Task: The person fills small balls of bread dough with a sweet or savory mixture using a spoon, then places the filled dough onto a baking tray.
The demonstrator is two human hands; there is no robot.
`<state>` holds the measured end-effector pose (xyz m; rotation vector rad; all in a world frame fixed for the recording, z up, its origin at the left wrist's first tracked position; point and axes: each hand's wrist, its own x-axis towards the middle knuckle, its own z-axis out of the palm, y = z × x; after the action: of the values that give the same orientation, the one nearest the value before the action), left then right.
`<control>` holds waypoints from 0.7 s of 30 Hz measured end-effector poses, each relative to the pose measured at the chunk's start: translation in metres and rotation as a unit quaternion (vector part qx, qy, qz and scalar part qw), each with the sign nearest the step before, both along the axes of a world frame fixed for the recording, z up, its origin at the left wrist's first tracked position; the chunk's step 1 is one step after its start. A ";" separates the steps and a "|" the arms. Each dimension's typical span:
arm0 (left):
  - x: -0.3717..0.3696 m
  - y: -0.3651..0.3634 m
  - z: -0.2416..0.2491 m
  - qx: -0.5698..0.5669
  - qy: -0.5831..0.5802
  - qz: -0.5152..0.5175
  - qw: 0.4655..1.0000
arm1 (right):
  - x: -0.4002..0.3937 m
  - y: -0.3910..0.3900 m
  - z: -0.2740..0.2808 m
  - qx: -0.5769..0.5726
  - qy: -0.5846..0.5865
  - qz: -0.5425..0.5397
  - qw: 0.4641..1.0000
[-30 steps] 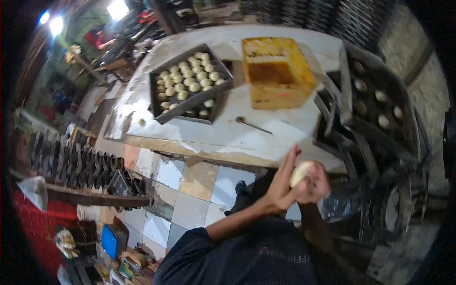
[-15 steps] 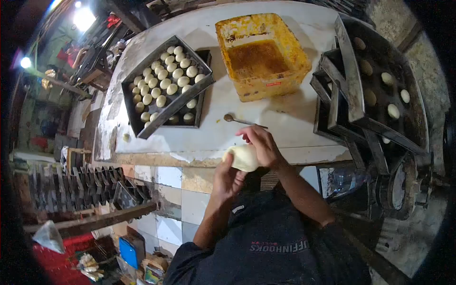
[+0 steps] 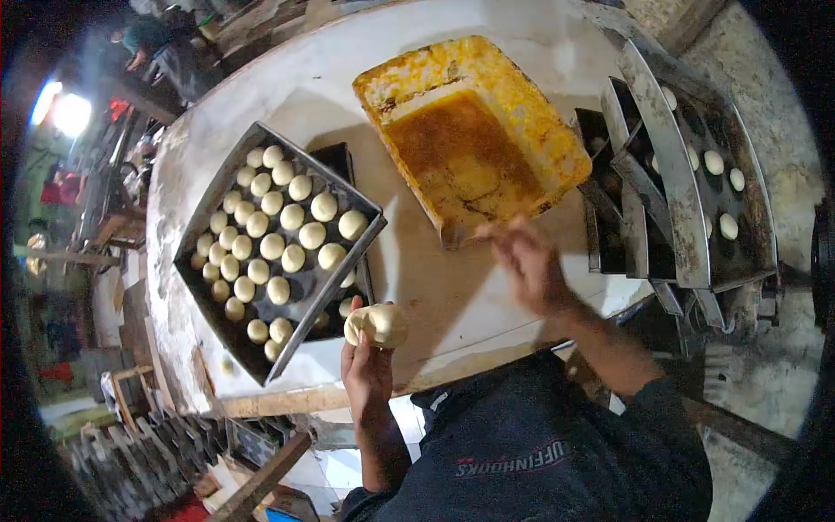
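Observation:
My left hand (image 3: 369, 374) is wrapped round a pale, smooth lump of dough (image 3: 383, 325), held up near the table's front edge. My right hand (image 3: 532, 271) hovers by the front corner of a yellow-stained tub (image 3: 541, 130); its fingers are smeared by motion, so I cannot make out whether they grip anything. An orange-brown residue coats the tub's bottom. To the left, a dark metal tray (image 3: 320, 304) carries many round dough balls (image 3: 293, 257) in rows. The spoon seen earlier on the table cannot be made out now.
At the right, dark metal trays (image 3: 665, 174) are stacked askew, the top one with several dough balls (image 3: 729, 226). Another tray lies under the left one. The pale table (image 3: 435, 326) ends just before my body. Far left, a person (image 3: 148, 43) is near a bright lamp.
My view has turned and come closer to the table. My left hand has brought the dough towards the left tray. My right hand has left the dough and reached towards the tub.

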<state>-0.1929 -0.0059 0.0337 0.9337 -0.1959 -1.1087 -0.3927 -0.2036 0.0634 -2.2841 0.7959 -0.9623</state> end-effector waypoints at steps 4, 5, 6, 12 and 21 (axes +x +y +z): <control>0.027 -0.045 -0.008 -0.001 0.024 -0.036 0.999 | 0.062 -0.117 0.008 -0.041 0.220 0.038 0.974; 0.030 -0.058 -0.002 -0.016 0.028 -0.060 0.998 | 0.083 -0.131 0.002 0.019 0.322 0.017 0.946; 0.033 -0.068 0.005 -0.031 0.032 -0.081 0.996 | 0.099 -0.144 -0.005 0.079 0.418 -0.002 0.905; 0.051 -0.084 -0.014 -0.045 0.039 -0.056 0.997 | 0.114 -0.185 -0.126 0.030 0.314 0.136 0.939; 0.053 -0.091 -0.010 -0.015 0.024 0.007 1.000 | 0.106 -0.176 -0.030 0.574 0.253 -0.052 0.777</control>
<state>-0.1400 -0.0969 0.0238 0.8787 -0.1665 -1.1114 -0.2866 -0.3791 0.0336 -1.3440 1.2633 0.2150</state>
